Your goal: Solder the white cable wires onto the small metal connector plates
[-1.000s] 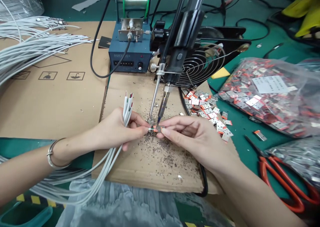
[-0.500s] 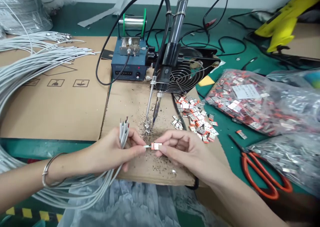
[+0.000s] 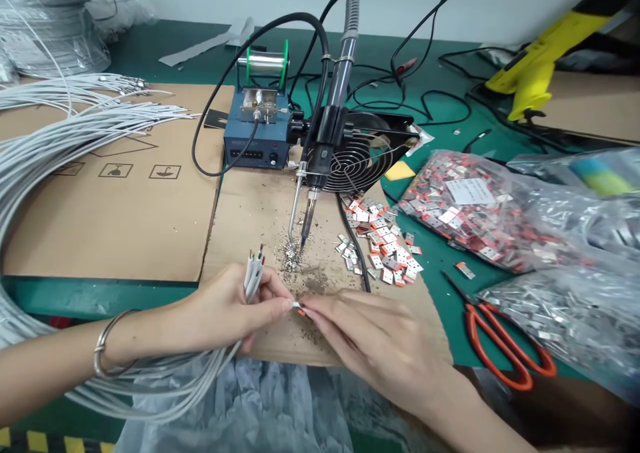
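Note:
My left hand (image 3: 233, 310) is closed around several grey cables (image 3: 254, 274), whose stripped ends with coloured wires stick up above the fingers. Between its thumb and forefinger it pinches one cable end. My right hand (image 3: 375, 336), palm turned down, grips a small USB connector (image 3: 301, 312) with an orange part; the fingers cover most of it. The cable end meets the connector between both sets of fingertips, though the exact contact is hidden. Just beyond the hands, a soldering iron (image 3: 327, 140) hangs in its stand, tip down over solder spatter (image 3: 291, 256) on the cardboard (image 3: 250, 216).
A blue solder feeder (image 3: 257, 143) with a solder wire spool (image 3: 264, 63) stands behind, beside a fan (image 3: 350, 163). Loose USB connectors (image 3: 387, 243) lie to the right, with bagged ones (image 3: 470, 206) and orange-handled scissors (image 3: 500, 346). More grey cables (image 3: 55, 143) lie at left.
My right hand has rolled over, palm now downward, so the connector is mostly covered. Both hands stay together at the cable end. The camera view has shifted slightly.

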`<state>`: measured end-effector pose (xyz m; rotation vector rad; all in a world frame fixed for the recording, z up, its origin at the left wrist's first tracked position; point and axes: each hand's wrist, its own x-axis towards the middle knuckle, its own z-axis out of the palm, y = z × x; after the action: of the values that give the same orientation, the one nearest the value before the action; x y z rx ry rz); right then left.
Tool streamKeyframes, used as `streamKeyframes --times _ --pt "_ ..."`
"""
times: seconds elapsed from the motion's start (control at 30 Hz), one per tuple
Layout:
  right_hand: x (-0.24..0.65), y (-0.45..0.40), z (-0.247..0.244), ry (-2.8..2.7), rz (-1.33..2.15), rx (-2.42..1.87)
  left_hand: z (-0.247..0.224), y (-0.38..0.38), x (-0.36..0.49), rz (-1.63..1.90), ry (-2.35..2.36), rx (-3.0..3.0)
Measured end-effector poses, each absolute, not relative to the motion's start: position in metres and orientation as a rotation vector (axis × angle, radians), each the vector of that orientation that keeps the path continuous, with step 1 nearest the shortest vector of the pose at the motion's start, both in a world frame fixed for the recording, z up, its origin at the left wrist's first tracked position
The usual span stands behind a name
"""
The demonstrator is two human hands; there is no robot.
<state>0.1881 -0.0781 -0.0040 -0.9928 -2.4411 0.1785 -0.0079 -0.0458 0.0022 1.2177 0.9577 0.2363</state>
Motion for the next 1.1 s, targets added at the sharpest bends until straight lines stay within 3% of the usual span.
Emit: streamKeyframes --times 0.13,0.27,0.33,0.47,0.57,1.1 --pt "0.184 -0.078 -0.015 -2.304 -0.029 -0.941 0.000 -0.049 -0.005 0.285 0.925 1.160" --pt "0.182 -0.079 -0.019 -2.215 0.068 -1.041 -0.002 -0.048 -0.005 0.314 0.929 1.205" --pt "0.182 -0.077 -0.018 -2.085 0.399 -1.185 -0.004 -0.045 -0.006 0.328 0.943 1.231" --pt "0.184 -0.062 -0.013 -1.503 1.390 -1.402 -0.007 -0.033 -0.006 0.355 0.980 1.279" --pt "0.184 -0.049 -0.012 -1.126 1.697 -1.366 -0.008 -0.025 -0.004 0.350 0.997 1.287" --pt "0.183 -0.040 -0.014 -0.992 1.645 -1.316 -0.004 -0.014 0.003 0.406 1.050 1.255"
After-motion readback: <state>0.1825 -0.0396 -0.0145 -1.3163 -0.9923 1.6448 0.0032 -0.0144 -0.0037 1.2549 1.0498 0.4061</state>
